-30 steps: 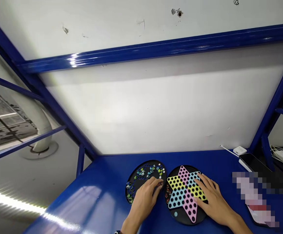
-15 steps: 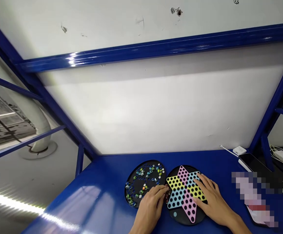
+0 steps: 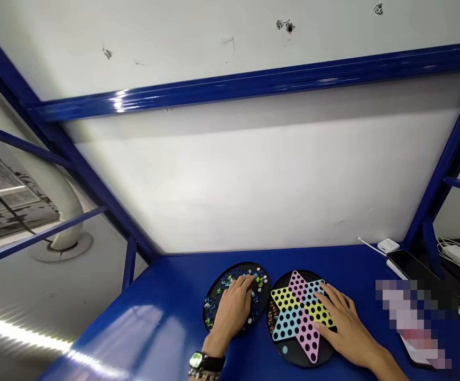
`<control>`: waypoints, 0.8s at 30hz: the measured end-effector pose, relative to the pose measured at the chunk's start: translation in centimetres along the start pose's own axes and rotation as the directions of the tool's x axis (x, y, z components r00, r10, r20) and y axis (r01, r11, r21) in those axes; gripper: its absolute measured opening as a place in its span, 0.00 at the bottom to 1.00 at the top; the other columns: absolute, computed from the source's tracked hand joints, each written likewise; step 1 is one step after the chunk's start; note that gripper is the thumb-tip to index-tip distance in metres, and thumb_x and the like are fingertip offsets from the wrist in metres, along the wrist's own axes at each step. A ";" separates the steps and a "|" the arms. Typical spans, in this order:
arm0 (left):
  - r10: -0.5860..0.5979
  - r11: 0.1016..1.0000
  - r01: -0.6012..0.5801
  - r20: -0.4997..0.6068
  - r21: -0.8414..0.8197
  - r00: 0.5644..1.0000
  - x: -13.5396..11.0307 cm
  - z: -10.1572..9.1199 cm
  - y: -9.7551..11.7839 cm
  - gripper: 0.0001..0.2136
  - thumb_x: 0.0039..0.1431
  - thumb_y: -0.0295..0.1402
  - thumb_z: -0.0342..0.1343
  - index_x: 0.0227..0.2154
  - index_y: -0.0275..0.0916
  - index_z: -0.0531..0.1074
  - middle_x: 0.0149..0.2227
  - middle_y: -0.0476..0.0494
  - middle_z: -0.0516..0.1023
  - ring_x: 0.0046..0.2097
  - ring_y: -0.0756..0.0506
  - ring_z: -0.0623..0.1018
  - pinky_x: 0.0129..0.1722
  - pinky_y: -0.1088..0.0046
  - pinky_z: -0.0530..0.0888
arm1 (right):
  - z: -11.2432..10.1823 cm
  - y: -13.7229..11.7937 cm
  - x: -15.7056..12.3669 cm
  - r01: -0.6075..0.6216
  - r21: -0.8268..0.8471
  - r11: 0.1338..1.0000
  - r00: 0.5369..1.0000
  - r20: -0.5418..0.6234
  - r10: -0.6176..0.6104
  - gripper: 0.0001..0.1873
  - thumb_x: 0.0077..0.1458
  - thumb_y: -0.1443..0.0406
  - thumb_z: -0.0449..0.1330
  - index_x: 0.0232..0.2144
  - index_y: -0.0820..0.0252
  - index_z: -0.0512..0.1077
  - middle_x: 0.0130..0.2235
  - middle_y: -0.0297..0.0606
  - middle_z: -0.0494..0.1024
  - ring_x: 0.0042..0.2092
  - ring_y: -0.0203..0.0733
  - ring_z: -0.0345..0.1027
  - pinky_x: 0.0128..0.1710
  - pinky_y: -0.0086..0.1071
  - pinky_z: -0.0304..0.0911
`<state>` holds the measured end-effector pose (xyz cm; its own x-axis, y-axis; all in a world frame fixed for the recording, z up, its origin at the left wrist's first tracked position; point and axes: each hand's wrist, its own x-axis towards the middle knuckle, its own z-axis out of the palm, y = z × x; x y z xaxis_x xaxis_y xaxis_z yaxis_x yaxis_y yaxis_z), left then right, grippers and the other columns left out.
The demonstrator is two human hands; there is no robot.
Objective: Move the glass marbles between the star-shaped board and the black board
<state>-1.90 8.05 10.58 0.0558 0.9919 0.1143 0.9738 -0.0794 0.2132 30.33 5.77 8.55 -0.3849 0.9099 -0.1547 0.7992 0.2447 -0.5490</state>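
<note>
Over the round black tray (image 3: 210, 288) on the left, my left hand (image 3: 235, 304) reaches down with its fingers bent and close together among small glass marbles (image 3: 260, 281). Its fingertips are partly hidden, so what they hold does not show. My right hand (image 3: 343, 323) lies with fingers spread on the Chinese checkers board (image 3: 293, 304), a star of pink, yellow and light blue points with black holes, set on a second round black base. Reddish marbles (image 3: 272, 316) sit in a gap at the board's left edge.
The blue table (image 3: 166, 291) meets a white back panel (image 3: 254, 174) inside a blue metal frame. To the right are a dark phone (image 3: 412, 267), a white charger (image 3: 387, 245), cables and a partly blurred device (image 3: 418, 357).
My left hand has moved from the board's left edge up and left, over the marbles in the left tray. The reddish marbles are now uncovered. My right hand stays put.
</note>
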 end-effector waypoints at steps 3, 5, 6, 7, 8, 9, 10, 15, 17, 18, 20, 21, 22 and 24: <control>-0.009 1.000 0.008 0.064 0.012 0.998 2.0 -0.3 1.7 0.20 0.67 0.29 0.46 0.59 0.44 0.69 0.58 0.41 0.74 0.57 0.41 0.75 0.56 0.63 0.72 | -0.1 0.0 0.0 -0.018 -0.001 1.000 1.000 0.008 0.018 0.38 0.65 0.42 0.46 0.72 0.43 0.50 0.75 0.28 0.40 0.74 0.53 0.31 0.72 0.53 0.37; -0.034 0.999 0.033 0.101 0.018 0.994 3.1 -0.2 2.7 0.17 0.66 0.29 0.49 0.55 0.43 0.72 0.55 0.41 0.76 0.53 0.42 0.78 0.51 0.66 0.74 | -0.1 0.0 0.0 -0.020 0.000 1.000 1.000 0.008 0.020 0.38 0.65 0.41 0.46 0.72 0.43 0.50 0.75 0.28 0.40 0.75 0.52 0.31 0.72 0.52 0.37; -0.051 0.999 0.049 0.108 0.020 0.993 3.5 0.0 3.1 0.15 0.66 0.29 0.50 0.52 0.42 0.74 0.52 0.41 0.77 0.51 0.42 0.79 0.49 0.67 0.75 | -0.1 0.0 0.0 -0.015 0.001 1.000 1.000 0.005 0.015 0.38 0.65 0.41 0.45 0.72 0.43 0.50 0.75 0.28 0.40 0.75 0.52 0.31 0.72 0.52 0.37; -0.067 0.998 0.065 0.110 0.022 0.992 3.8 0.1 3.3 0.13 0.65 0.29 0.50 0.49 0.41 0.76 0.50 0.41 0.78 0.49 0.42 0.80 0.47 0.67 0.75 | -0.1 0.0 0.0 -0.009 0.000 1.000 1.000 0.002 0.009 0.38 0.65 0.40 0.45 0.72 0.43 0.50 0.75 0.28 0.41 0.75 0.51 0.31 0.72 0.52 0.36; -0.084 0.996 0.082 0.110 0.023 0.990 4.1 0.3 3.4 0.12 0.65 0.29 0.51 0.46 0.40 0.77 0.48 0.40 0.78 0.47 0.42 0.80 0.46 0.68 0.75 | -0.1 0.0 0.0 -0.002 -0.003 1.000 1.000 -0.002 0.002 0.38 0.65 0.40 0.45 0.72 0.43 0.50 0.75 0.28 0.41 0.74 0.51 0.32 0.72 0.52 0.36; -0.099 0.995 0.097 0.109 0.022 0.989 4.2 0.4 3.5 0.11 0.65 0.29 0.51 0.44 0.40 0.77 0.46 0.40 0.78 0.46 0.42 0.80 0.45 0.68 0.75 | -0.1 0.0 0.0 0.003 -0.006 1.000 1.000 -0.005 -0.003 0.38 0.65 0.40 0.44 0.72 0.44 0.50 0.75 0.29 0.41 0.74 0.51 0.32 0.72 0.52 0.36; -0.108 0.994 0.107 0.107 0.017 0.988 4.3 0.4 3.4 0.10 0.64 0.29 0.51 0.43 0.39 0.77 0.46 0.40 0.79 0.45 0.42 0.80 0.44 0.68 0.75 | 0.0 0.0 0.0 0.008 -0.009 1.000 1.000 -0.007 -0.008 0.38 0.65 0.40 0.44 0.72 0.44 0.50 0.75 0.29 0.41 0.74 0.50 0.32 0.72 0.52 0.36; -0.079 0.994 0.086 0.094 -0.070 0.992 4.2 -0.4 3.3 0.11 0.64 0.28 0.50 0.41 0.36 0.78 0.45 0.37 0.80 0.46 0.41 0.80 0.45 0.67 0.74 | 0.0 -0.1 0.0 -0.003 -0.011 1.000 1.000 0.001 0.003 0.39 0.65 0.39 0.44 0.72 0.44 0.49 0.75 0.28 0.40 0.75 0.48 0.31 0.72 0.51 0.35; -0.037 0.990 0.048 0.079 -0.131 0.996 4.1 -0.9 3.9 0.13 0.67 0.31 0.48 0.45 0.37 0.77 0.47 0.39 0.80 0.45 0.43 0.80 0.45 0.69 0.75 | -0.1 -0.2 0.1 -0.009 -0.008 1.000 1.000 0.011 0.009 0.39 0.65 0.39 0.43 0.72 0.43 0.49 0.75 0.28 0.40 0.75 0.48 0.30 0.72 0.51 0.34; -0.005 0.986 0.017 0.074 -0.164 0.997 4.1 -1.1 4.4 0.14 0.68 0.33 0.47 0.47 0.39 0.76 0.48 0.40 0.80 0.44 0.44 0.80 0.45 0.70 0.75 | -0.1 -0.2 0.1 -0.009 -0.008 1.000 1.000 0.015 0.009 0.40 0.65 0.38 0.43 0.72 0.43 0.49 0.75 0.28 0.40 0.75 0.48 0.30 0.72 0.51 0.34; 0.075 0.974 -0.058 0.073 -0.217 0.995 4.1 -1.2 5.6 0.14 0.69 0.34 0.46 0.49 0.41 0.76 0.50 0.43 0.80 0.44 0.46 0.80 0.46 0.71 0.75 | -0.1 -0.1 0.1 -0.008 -0.013 1.000 1.000 0.018 0.008 0.39 0.64 0.39 0.43 0.72 0.43 0.50 0.75 0.27 0.40 0.75 0.48 0.30 0.72 0.51 0.34; 0.114 0.968 -0.093 0.080 -0.232 0.990 4.1 -1.1 6.2 0.14 0.69 0.34 0.47 0.48 0.42 0.76 0.50 0.44 0.80 0.44 0.46 0.80 0.46 0.71 0.75 | -0.1 -0.1 0.1 -0.007 -0.017 1.000 1.000 0.017 0.008 0.39 0.65 0.39 0.44 0.72 0.43 0.50 0.75 0.27 0.40 0.75 0.49 0.31 0.72 0.51 0.34; 0.144 0.964 -0.119 0.093 -0.238 0.985 4.1 -0.9 6.7 0.13 0.68 0.33 0.48 0.47 0.43 0.77 0.49 0.45 0.81 0.45 0.45 0.80 0.47 0.71 0.75 | -0.1 -0.1 0.1 -0.007 -0.020 1.000 1.000 0.016 0.007 0.39 0.65 0.39 0.44 0.72 0.42 0.50 0.75 0.27 0.40 0.75 0.49 0.31 0.72 0.51 0.35; 0.172 0.965 -0.141 0.124 -0.222 0.977 4.1 -0.4 7.6 0.13 0.66 0.30 0.50 0.44 0.44 0.79 0.47 0.46 0.83 0.46 0.43 0.81 0.47 0.69 0.75 | -0.1 0.0 0.1 -0.007 -0.018 1.000 1.000 0.016 0.007 0.39 0.65 0.39 0.44 0.72 0.42 0.50 0.75 0.27 0.40 0.75 0.50 0.31 0.72 0.52 0.35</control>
<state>5.63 11.51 13.01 0.2489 0.9681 0.0283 0.8824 -0.2387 0.4054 30.32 5.90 8.67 -0.3868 0.9060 -0.1717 0.8098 0.2446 -0.5333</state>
